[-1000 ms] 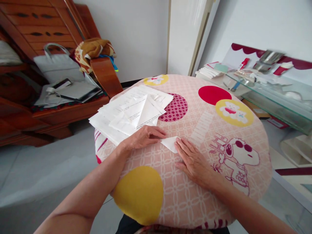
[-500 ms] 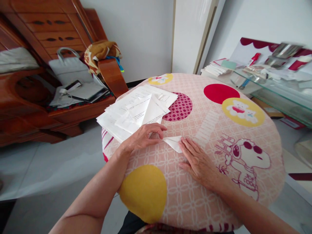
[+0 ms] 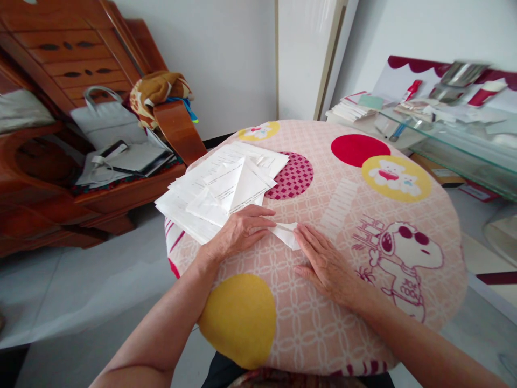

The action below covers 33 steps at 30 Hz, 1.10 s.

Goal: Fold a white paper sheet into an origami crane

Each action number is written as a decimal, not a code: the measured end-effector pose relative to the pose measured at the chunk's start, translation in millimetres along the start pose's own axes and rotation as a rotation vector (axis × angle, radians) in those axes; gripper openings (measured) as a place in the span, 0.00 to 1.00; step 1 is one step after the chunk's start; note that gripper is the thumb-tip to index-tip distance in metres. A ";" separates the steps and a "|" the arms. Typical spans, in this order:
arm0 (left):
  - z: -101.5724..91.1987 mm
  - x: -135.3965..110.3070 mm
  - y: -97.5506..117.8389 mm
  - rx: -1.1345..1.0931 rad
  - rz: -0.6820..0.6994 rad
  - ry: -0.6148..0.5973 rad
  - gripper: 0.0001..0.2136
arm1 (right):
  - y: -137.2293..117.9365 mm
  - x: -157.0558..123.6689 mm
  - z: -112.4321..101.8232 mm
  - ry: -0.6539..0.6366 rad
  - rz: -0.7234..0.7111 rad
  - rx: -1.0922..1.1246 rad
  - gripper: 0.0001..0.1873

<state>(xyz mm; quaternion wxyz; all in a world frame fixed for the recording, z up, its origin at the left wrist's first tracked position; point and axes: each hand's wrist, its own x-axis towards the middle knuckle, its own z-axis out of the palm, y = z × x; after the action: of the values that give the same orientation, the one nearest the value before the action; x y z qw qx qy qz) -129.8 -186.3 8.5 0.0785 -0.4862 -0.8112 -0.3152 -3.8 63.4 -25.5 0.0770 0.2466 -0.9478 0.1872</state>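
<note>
A small folded piece of white paper [image 3: 286, 235] lies on the round table's patterned cloth, with a crease along its upper edge. My left hand [image 3: 241, 230] has its fingers closed on the paper's left end, hiding that tip. On the right end rest the fingertips of my right hand [image 3: 323, 258], stretched out flat, with the thumb apart on the cloth. Just beyond my left hand is a stack of printed white sheets [image 3: 181, 202]. A larger folded paper [image 3: 242, 186] with print on it sits on top of that stack.
The padded pink tablecloth [image 3: 307, 334] covers the round table. A glass shelf [image 3: 452, 143] with papers, pens and metal bowls stands at the right. To the left, a wooden sofa [image 3: 100, 205] holds a grey bag [image 3: 97, 116] and a brown cloth [image 3: 159, 91].
My left fingers have come down and closed over the paper's left end. My right hand stays on the other end. The whole view has shifted slightly.
</note>
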 end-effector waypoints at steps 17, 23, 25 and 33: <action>-0.1 0.9 -3.4 0.055 -0.032 -0.120 0.09 | -3.8 2.1 -0.1 -0.020 0.032 -0.002 0.35; -1.5 1.2 -8.5 0.127 0.092 -0.172 0.10 | -2.6 1.7 1.9 0.003 0.023 0.024 0.38; -3.5 2.9 -7.6 0.116 0.100 -0.204 0.10 | -2.1 1.4 2.5 0.006 0.024 0.028 0.39; -17.3 5.0 -11.2 0.118 0.043 -0.261 0.08 | -1.0 1.8 4.3 -0.004 0.016 0.002 0.37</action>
<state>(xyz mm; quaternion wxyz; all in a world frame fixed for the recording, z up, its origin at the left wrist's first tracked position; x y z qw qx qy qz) -144.8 -196.5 19.5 0.0075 -0.5351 -0.8209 -0.1993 -5.1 60.1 -28.7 0.0732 0.2394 -0.9497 0.1881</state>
